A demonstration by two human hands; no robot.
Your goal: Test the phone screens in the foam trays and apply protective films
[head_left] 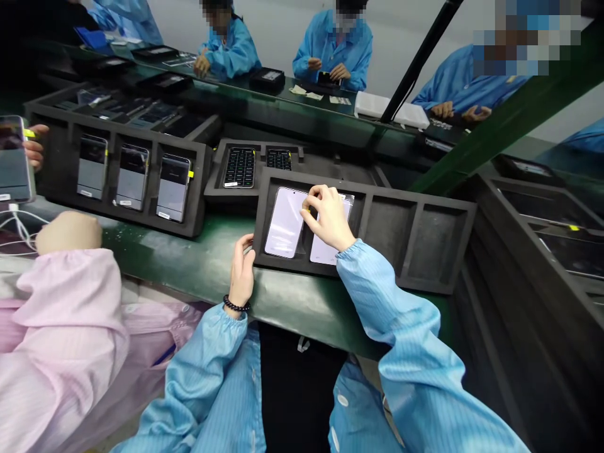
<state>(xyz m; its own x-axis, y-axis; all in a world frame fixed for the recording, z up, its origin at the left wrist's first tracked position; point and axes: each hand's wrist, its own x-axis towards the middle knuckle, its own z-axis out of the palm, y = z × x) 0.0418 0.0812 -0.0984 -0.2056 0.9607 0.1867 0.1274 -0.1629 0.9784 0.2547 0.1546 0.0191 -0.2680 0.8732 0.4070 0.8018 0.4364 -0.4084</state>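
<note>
A black foam tray (pixel 436 286) lies on the bench before me, holding two smartphones with bright white screens in its left slots. My left hand (pixel 242 270), a beaded bracelet at its wrist, grips the tray's left end with curled fingers. Over the tray, my right hand (pixel 330 217) pinches a small yellow tab (pixel 307 210) at the right edge of the left smartphone (pixel 284 223). That same hand partly covers the second smartphone (pixel 323 251). Two slots on the tray's right side hold no phone.
Behind stands another tray (pixel 217 182) with phones showing dark key grids (pixel 239 167). At left, a person in a pink sleeve (pixel 70 314) holds a phone (pixel 14 160) near a phone tray (pixel 184 229). Stacked trays (pixel 491 251) rise at right. Co-workers in blue sit across.
</note>
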